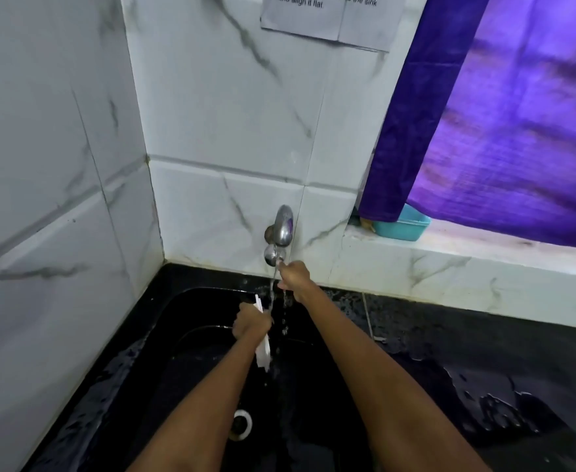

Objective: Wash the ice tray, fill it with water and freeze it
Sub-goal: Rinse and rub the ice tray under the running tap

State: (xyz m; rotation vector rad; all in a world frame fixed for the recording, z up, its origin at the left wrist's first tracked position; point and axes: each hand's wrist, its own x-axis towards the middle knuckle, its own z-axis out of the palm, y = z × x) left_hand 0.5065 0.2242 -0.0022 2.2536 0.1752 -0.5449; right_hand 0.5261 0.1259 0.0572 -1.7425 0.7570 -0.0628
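My left hand (pixel 251 324) grips a white ice tray (pixel 263 349), held on edge over the black sink (pixel 191 338). Only a thin white strip of the tray shows above and below my fingers. A thin stream of water (pixel 272 294) falls from the metal tap (pixel 279 233) on the tiled wall, just right of the tray's top end. My right hand (pixel 294 275) reaches up to the tap's spout, its fingers curled at the outlet where the water comes out.
The sink's white drain ring (pixel 242 424) lies below my forearms. The dark counter (pixel 484 386) to the right is wet. A teal plastic tub (pixel 400 223) sits on the window ledge under a purple curtain (pixel 504 131). Marble tile walls close off the left and back.
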